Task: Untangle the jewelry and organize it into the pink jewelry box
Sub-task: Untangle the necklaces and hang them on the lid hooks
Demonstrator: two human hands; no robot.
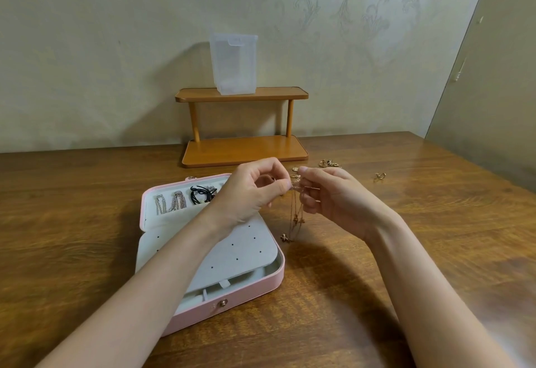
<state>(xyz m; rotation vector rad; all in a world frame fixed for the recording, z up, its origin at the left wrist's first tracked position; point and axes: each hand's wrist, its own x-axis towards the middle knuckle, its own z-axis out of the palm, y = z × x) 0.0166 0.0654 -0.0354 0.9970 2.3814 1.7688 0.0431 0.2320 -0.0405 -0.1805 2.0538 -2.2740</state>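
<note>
The pink jewelry box (249,291) lies open on the wooden table, its grey perforated insert facing up. Its lid pocket holds two silver chains (169,203) and a black cord piece (203,193). Above the box's right edge, my left hand (249,193) and my right hand (327,193) pinch the top of a thin gold necklace (295,217) between them. The chain hangs down in tangled strands with small charms, and its lowest charm touches the table.
A wooden two-tier shelf (243,150) stands at the back with a clear plastic container (233,63) on top. Loose gold pieces (329,163) and a small gold item (379,176) lie on the table to the right. The wall is close behind.
</note>
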